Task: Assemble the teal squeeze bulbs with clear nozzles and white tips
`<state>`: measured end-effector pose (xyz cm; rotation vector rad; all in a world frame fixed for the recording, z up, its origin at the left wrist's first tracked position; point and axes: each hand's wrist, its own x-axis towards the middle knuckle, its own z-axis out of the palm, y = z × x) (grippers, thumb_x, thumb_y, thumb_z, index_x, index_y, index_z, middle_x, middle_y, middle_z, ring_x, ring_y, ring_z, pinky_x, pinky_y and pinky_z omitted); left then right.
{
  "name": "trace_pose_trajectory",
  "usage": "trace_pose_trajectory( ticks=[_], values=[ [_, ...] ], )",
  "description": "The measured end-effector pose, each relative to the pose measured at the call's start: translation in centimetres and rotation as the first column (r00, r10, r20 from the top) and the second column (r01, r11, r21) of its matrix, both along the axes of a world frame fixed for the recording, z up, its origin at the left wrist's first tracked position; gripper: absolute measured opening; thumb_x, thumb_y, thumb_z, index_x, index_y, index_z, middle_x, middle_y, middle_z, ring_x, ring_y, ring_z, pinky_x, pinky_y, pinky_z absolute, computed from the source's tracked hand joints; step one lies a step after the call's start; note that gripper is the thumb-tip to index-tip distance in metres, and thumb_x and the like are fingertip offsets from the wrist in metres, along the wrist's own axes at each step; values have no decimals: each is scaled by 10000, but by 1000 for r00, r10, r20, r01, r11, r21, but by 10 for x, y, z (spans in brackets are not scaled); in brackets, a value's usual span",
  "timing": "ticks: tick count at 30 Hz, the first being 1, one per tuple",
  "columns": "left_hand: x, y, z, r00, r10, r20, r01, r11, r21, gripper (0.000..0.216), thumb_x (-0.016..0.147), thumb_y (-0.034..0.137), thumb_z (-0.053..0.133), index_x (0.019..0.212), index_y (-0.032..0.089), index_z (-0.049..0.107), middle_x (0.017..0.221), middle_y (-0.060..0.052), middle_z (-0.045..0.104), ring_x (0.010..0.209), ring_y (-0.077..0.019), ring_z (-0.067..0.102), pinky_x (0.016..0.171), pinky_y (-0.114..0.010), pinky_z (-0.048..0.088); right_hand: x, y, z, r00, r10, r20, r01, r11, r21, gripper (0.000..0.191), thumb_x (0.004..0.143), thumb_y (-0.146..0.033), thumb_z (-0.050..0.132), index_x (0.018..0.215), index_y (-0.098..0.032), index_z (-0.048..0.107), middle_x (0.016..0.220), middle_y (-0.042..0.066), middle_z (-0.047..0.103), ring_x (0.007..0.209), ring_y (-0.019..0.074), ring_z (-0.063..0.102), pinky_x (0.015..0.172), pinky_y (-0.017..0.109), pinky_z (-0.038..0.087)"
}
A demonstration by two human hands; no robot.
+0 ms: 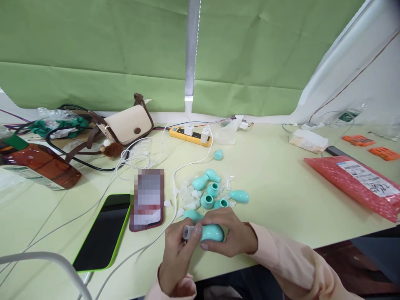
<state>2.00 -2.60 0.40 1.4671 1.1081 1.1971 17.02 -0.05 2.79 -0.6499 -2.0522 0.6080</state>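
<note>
Near the table's front edge, my right hand (229, 231) is wrapped round a glossy turquoise bulb (212, 233). My left hand (179, 246) pinches a short translucent tube piece (188, 232) at the bulb's left end. Whether the tube is seated on the bulb is hidden by my fingers. Just beyond my hands lie several more turquoise bulbs (239, 196), some with their dark round openings (208, 201) facing up. Among them are scattered small translucent white pieces (189, 196). One more bulb (218, 154) sits apart, farther back.
Left of my hands lie a phone in a red case (161, 218) and a black phone with a green edge (103, 233). White cables run past them to a yellow power strip (178, 134). A handbag (128, 123) and bottle (40, 164) are left; a red bubble-wrap parcel (337, 171) lies right.
</note>
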Motion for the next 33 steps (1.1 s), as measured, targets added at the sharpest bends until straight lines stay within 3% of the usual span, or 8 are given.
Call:
trace_pose_trajectory(
  ticks=[6,15,18,21,23,28,30,33],
  values=[
    [4,1,3,882,-3,471,190,918,-349,396,701,455,555,502,161,379,505,59,248,450,-63,220,413,-204,174,-1,2,-1,985,71,-155,-107,965,-239,141,692,-283,594,768,-171,556,562,-8,558,453,83,465,430,184,385],
    [0,6,11,784,8,620,339,832,-439,447,695,542,461,474,207,263,375,101,149,341,-46,123,322,-181,146,6,3,0,921,235,-310,-379,725,-575,226,715,-358,572,756,-138,606,603,14,587,501,101,553,443,187,449],
    [-12,0,19,775,45,630,215,919,-331,431,709,506,471,462,194,307,378,81,193,354,-57,171,332,-184,187,16,5,5,891,241,-384,-430,717,-548,281,698,-399,587,827,-151,604,692,41,624,565,135,597,484,231,489],
    [-24,-10,25,931,94,354,-35,985,-168,316,684,460,542,553,180,474,484,16,421,429,-100,382,381,-218,313,36,11,17,935,2,-354,-160,895,-417,266,656,-372,636,815,-164,590,684,40,615,599,154,587,526,269,494],
    [-29,-13,26,982,181,52,-180,983,-30,200,665,378,596,703,184,560,625,-21,548,562,-154,513,471,-250,409,55,19,25,929,-254,-268,163,933,-320,221,656,-311,646,808,-164,581,724,51,612,663,173,587,582,292,496],
    [-34,-8,20,856,49,-515,34,988,151,171,700,217,561,871,213,559,798,-32,619,699,-180,580,619,-280,467,114,58,13,689,-724,17,718,680,-151,236,652,-295,622,833,-176,533,859,62,620,815,186,591,785,342,469],
    [-33,-5,16,757,-64,-651,167,981,99,182,707,162,521,876,215,565,792,-34,622,685,-183,588,610,-286,471,135,74,-3,592,-790,161,805,569,-168,245,658,-336,589,829,-172,523,858,72,626,809,192,597,754,345,474],
    [-24,-2,12,617,-213,-758,339,941,11,231,675,88,499,843,228,576,810,-28,628,744,-202,591,628,-290,469,156,90,-24,567,-779,269,824,536,-185,238,641,-347,583,788,-165,542,754,75,640,721,211,608,657,360,478]
  ],
)
